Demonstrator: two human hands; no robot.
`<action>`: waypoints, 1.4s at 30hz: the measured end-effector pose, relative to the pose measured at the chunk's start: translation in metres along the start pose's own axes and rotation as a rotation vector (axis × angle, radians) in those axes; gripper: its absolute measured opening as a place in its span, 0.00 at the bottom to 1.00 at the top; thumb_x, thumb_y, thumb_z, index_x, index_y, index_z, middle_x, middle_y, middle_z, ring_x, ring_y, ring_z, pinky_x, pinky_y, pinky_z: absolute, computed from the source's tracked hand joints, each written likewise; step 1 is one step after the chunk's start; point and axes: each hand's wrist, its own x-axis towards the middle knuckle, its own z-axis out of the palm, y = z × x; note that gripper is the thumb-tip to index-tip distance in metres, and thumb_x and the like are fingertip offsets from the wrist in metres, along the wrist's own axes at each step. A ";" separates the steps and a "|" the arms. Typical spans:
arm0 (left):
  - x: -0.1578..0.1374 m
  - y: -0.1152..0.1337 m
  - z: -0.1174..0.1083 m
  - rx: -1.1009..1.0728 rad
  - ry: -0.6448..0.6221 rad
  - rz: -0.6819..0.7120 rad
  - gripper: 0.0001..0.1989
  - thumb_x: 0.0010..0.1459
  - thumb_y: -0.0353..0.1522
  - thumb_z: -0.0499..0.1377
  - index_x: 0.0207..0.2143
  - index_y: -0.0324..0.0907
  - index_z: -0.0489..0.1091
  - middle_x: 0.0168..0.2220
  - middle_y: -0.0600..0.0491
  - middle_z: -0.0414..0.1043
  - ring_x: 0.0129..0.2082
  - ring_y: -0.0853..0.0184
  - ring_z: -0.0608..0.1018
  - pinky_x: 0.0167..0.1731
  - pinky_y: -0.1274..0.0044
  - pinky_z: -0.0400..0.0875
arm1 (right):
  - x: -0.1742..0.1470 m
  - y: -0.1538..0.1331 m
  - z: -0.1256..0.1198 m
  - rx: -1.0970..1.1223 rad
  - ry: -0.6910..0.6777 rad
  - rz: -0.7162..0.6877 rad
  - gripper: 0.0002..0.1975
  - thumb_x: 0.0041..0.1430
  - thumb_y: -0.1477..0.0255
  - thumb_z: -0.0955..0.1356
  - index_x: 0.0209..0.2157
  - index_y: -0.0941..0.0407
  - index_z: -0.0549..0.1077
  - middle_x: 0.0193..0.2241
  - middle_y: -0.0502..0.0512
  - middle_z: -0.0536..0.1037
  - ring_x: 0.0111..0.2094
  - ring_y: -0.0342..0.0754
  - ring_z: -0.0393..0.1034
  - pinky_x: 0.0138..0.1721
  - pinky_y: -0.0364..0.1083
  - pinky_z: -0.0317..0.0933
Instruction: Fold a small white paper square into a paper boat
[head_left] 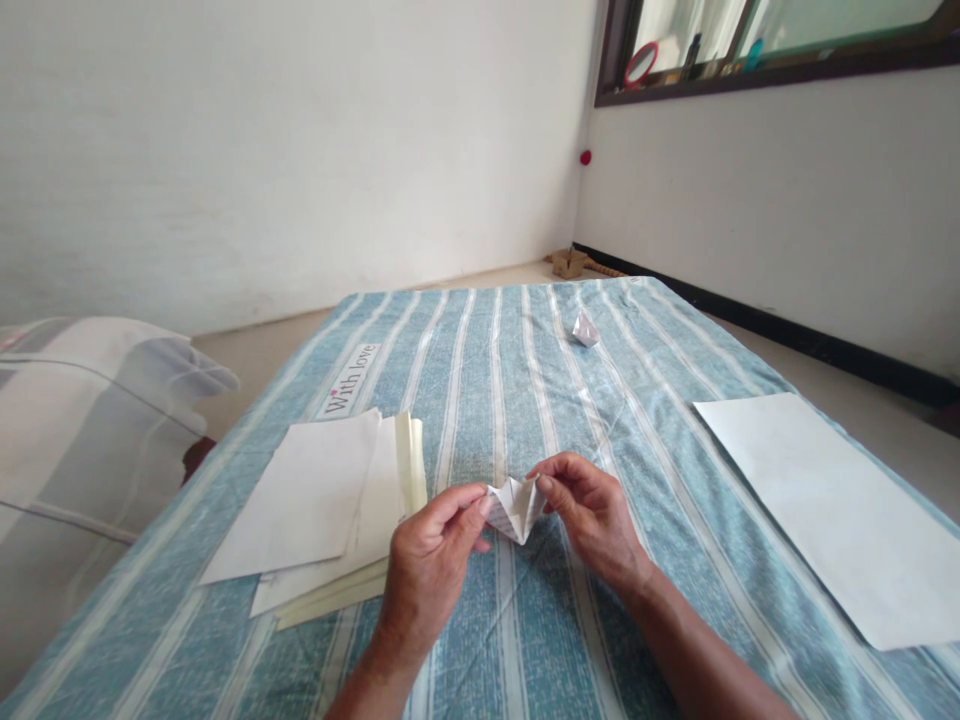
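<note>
Centrally, left hand [431, 560] and right hand [592, 515] both pinched on folded paper [515, 507], above striped bedsheet [495, 380], paper stack [330, 515] left.

**A bedroom at home**

A bed [675, 400] with a blue striped sheet fills the room, a pillow [90, 420] beside its left edge. Bare white walls [300, 150] meet past its far edge, under a window ledge [750, 70] holding toiletries.

One head-worn camera looks forward and down from close above the bed [525, 350], facing the far wall corner [581, 200]; the hands sit near the lower edge, the window [750, 40] at upper right.
</note>
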 end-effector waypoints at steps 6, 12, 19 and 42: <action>-0.003 0.004 0.007 -0.298 -0.024 -0.249 0.14 0.48 0.39 0.67 0.33 0.38 0.76 0.27 0.51 0.79 0.28 0.62 0.80 0.27 0.73 0.78 | -0.001 0.000 0.001 -0.035 0.009 -0.027 0.11 0.62 0.63 0.66 0.35 0.56 0.73 0.28 0.51 0.72 0.28 0.44 0.64 0.31 0.44 0.60; -0.008 0.010 0.013 -0.448 -0.057 -0.369 0.14 0.47 0.38 0.67 0.32 0.38 0.75 0.26 0.51 0.78 0.27 0.63 0.79 0.25 0.73 0.78 | -0.004 0.001 0.003 -0.055 0.017 -0.040 0.10 0.63 0.64 0.65 0.35 0.56 0.73 0.29 0.52 0.73 0.29 0.45 0.65 0.32 0.44 0.60; -0.007 0.011 0.013 -0.445 -0.027 -0.344 0.14 0.45 0.38 0.68 0.32 0.37 0.75 0.26 0.50 0.78 0.26 0.63 0.79 0.24 0.74 0.77 | -0.003 0.004 0.004 0.017 0.016 -0.028 0.10 0.62 0.64 0.66 0.35 0.55 0.73 0.29 0.52 0.73 0.29 0.44 0.64 0.31 0.44 0.60; -0.004 0.005 0.017 -0.268 0.013 -0.221 0.13 0.43 0.31 0.67 0.35 0.39 0.76 0.27 0.54 0.80 0.25 0.67 0.79 0.25 0.80 0.76 | -0.002 0.002 0.008 0.002 -0.011 0.027 0.12 0.59 0.62 0.68 0.29 0.56 0.72 0.24 0.49 0.71 0.26 0.43 0.63 0.29 0.43 0.59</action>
